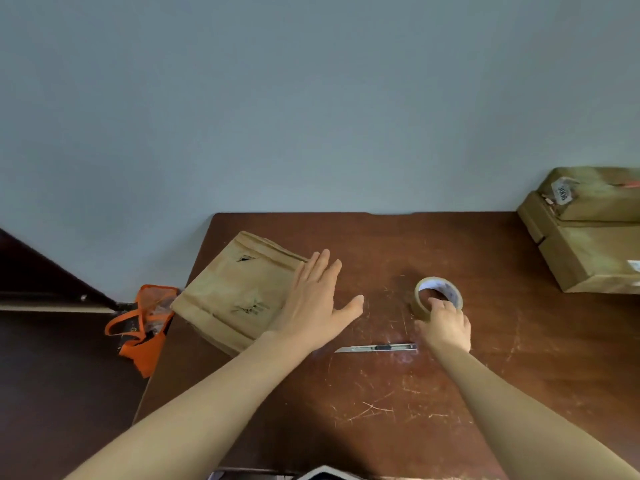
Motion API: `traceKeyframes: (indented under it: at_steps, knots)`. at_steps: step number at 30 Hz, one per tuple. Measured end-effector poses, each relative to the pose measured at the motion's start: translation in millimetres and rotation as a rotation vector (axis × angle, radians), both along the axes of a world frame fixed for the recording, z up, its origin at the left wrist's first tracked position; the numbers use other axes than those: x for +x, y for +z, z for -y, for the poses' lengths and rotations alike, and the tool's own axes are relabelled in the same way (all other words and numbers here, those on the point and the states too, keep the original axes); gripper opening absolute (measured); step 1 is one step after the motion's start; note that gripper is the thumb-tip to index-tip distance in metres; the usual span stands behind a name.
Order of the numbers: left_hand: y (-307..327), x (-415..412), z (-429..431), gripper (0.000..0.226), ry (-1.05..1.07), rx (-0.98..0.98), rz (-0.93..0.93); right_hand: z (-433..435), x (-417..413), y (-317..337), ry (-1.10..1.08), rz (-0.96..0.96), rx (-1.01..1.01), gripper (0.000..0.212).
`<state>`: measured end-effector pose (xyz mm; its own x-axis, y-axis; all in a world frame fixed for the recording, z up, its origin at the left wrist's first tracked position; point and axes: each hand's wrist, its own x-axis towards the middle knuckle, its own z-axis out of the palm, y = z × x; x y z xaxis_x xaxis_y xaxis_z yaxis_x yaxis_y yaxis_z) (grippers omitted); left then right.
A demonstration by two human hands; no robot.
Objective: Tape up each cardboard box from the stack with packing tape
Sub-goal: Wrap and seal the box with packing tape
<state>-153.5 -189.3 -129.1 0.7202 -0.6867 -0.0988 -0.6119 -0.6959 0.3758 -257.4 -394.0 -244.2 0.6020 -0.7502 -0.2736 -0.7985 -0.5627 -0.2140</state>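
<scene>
A flat cardboard box (pixel 235 292), wrapped in tan tape and torn in two spots, lies at the left edge of the brown table (pixel 381 393). My left hand (pixel 318 303) is spread flat with straight fingers over the box's right edge. A roll of tan packing tape (pixel 437 292) lies flat in the middle of the table. My right hand (pixel 446 325) grips the near side of the roll, fingers curled over its rim. A stack of two cardboard boxes (pixel 588 233) stands at the table's far right.
A metal utility knife (pixel 377 348) lies on the table between my forearms, blade pointing left. An orange bag (pixel 143 323) sits on the floor left of the table. A grey wall stands just behind the table.
</scene>
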Motion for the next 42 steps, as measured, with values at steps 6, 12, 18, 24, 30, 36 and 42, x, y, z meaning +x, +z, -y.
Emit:
traceKeyframes:
  at_steps: [6, 12, 18, 24, 30, 36, 42]
  knots:
    - [-0.6, -5.2, 15.5, 0.059, 0.204, -0.175, -0.333, 0.7, 10.4, 16.8, 0.069, 0.215, 0.044, 0.022]
    - [8.6, 3.6, 29.5, 0.057, 0.379, -0.415, -0.598, -34.9, 19.4, 59.3, 0.079, 0.686, 0.699, 0.021]
    - [21.5, 17.8, 29.0, 0.017, 0.443, -0.513, -0.653, -49.6, 29.2, 92.4, 0.155, 0.728, 0.756, 0.022]
    - [16.7, 22.2, 21.6, 0.014, 0.377, -0.55, -0.466, -53.5, 33.1, 101.6, 0.177, 0.756, 0.824, 0.017]
    - [9.9, 31.0, 24.8, 0.022, 0.336, -0.456, -0.397, -47.4, 22.7, 102.6, 0.144, 0.789, 0.991, 0.031]
    - [6.0, 31.2, 41.3, 0.044, 0.231, -0.325, -0.364, -41.6, 9.1, 107.6, 0.187, 0.812, 1.091, 0.025]
    - [-3.6, 31.1, 61.1, 0.032, 0.265, -0.294, -0.464, -18.3, -12.2, 97.8, 0.083, 0.711, 1.018, 0.04]
